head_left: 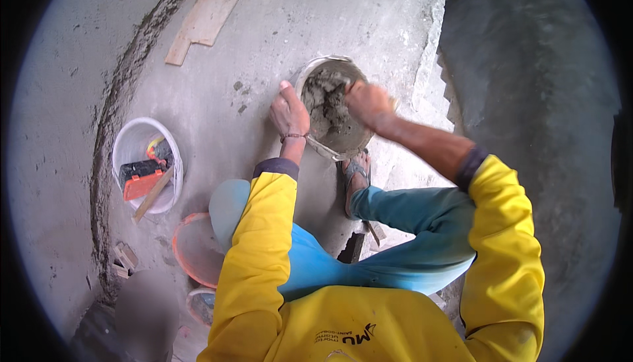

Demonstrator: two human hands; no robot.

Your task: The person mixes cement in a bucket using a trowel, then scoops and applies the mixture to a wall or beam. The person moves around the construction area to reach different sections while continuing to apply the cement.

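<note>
A round bucket [337, 148] stands on the concrete floor in front of me, its inside smeared with grey. Wet grey mortar [323, 101] lies in it, lumpy and uneven. My left hand [289, 113] is at the bucket's left side, fingers curled against its rim and wall. Over the right part of the opening, my right hand [370, 106] is closed in a fist around a tool, slightly blurred. Only a bit of the tool's pale handle [394, 103] shows beside the fist; its working end is hidden.
A white bucket [177, 157] at left holds an orange-and-black item [142, 184] and a wooden stick [155, 195]. An orange-rimmed tub [178, 250] is by my left arm. A board [204, 22] lies farther off. The slab's broken edge [432, 52] drops away at right. My sandalled foot [357, 176] touches the mortar bucket's near side.
</note>
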